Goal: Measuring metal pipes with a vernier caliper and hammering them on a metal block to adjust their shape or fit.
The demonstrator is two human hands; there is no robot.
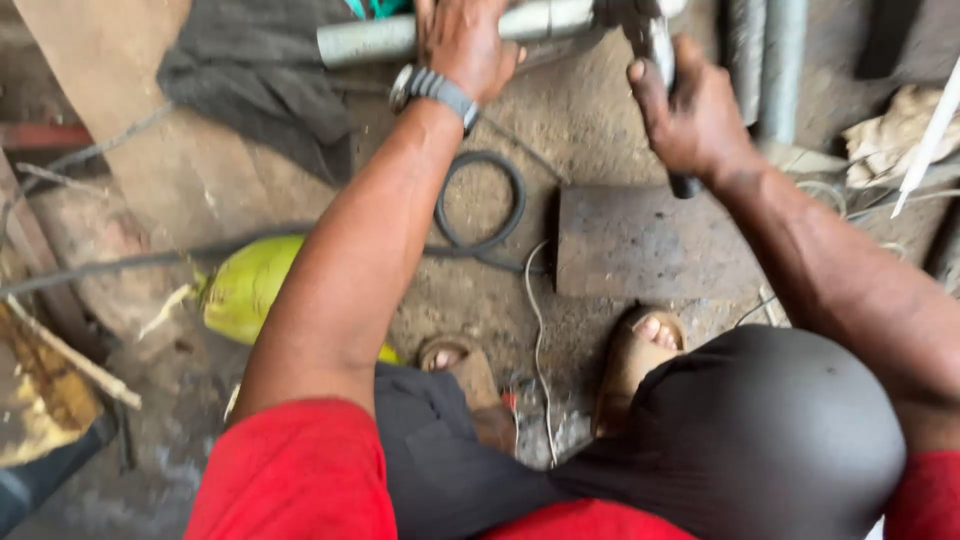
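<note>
My left hand (462, 42) is wrapped tight around a grey pipe (420, 35) that runs across the top of my view. My right hand (690, 115) has a closed grip on the dark handle of a tool (655, 40) whose head meets the pipe's end. I think the pipe could turn or slip if my left grip gets loose. Then the tool might jump off and hit my fingers. A flat metal plate (640, 245) lies on the dirt floor under my hands, near my sandaled foot (640, 350), so a dropped tool could hurt my toes.
</note>
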